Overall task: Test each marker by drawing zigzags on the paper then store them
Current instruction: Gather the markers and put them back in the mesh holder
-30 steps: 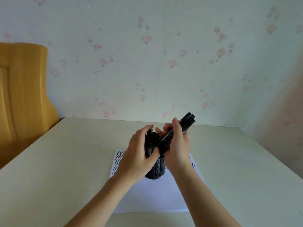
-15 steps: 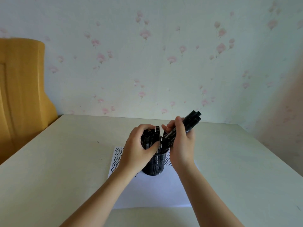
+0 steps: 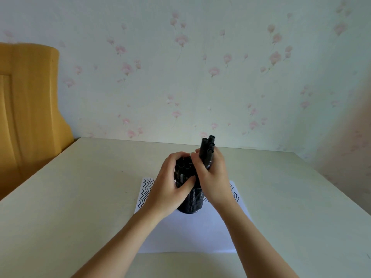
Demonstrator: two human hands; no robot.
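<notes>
The right hand [image 3: 213, 177] grasps a bundle of markers [image 3: 207, 152], nearly upright. The left hand [image 3: 170, 187] curls around the markers in the mesh holder [image 3: 190, 203].

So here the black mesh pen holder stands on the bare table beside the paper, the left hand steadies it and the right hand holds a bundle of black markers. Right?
Not quite. In the head view the black mesh pen holder stands on the paper, not on the bare table beside it. The rest holds: the left hand steadies it and the right hand holds a bundle of black markers.
</notes>
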